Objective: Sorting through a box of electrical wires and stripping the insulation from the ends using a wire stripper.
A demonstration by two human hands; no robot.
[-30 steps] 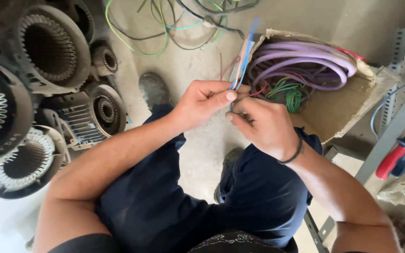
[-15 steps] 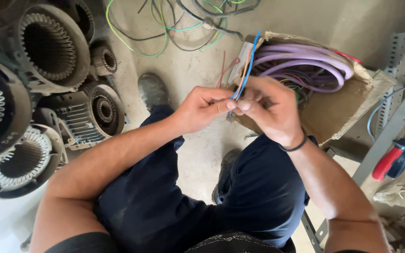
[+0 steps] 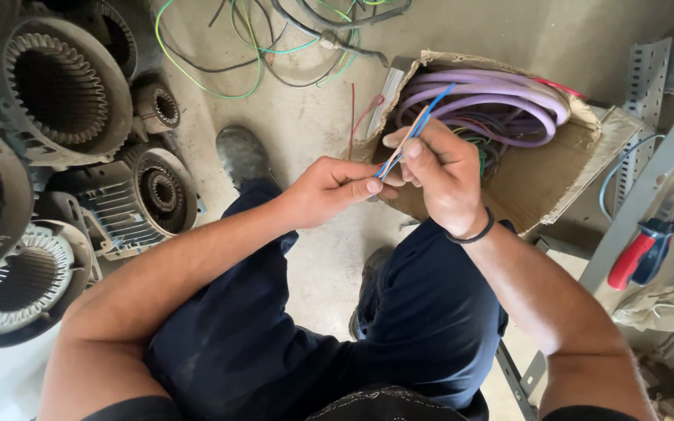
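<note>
A: What is forming the setting?

B: A dusty concrete floor (image 3: 313, 257) is lying beneath a seated person in dark trousers, whose shoe (image 3: 242, 156) is resting on it. Grey motor stators (image 3: 64, 93) with toothed bores are crowding the left side, and loose green and black cables (image 3: 259, 47) are trailing across the top.

A: What are the hands doing?

B: The left hand (image 3: 329, 191) is pinching, between thumb and forefinger, the lower end of a thin bundle of wires (image 3: 415, 129), blue and orange. The right hand (image 3: 440, 183) is closing its fingers around the same bundle just above, thumb pressing on the strands. The two hands are touching at the fingertips. A black band (image 3: 473, 234) is circling the right wrist.

A: Where is the bundle lying?

B: It is rising at a slant from the two grips, its free blue tip standing in front of the open cardboard box (image 3: 571, 164).

A: How is that package appearing?

B: It is a brown, torn carton, tilting open toward the viewer, just beyond the hands. Coils of lilac cable (image 3: 493, 97) are filling it, with red and green strands underneath. A pale, narrow label strip (image 3: 390, 90) is hanging on its left flap; its print is too small to tell.

A: And at the right?

B: Red-handled pliers (image 3: 640, 253) are leaning by a grey perforated metal rail (image 3: 640, 86).
</note>
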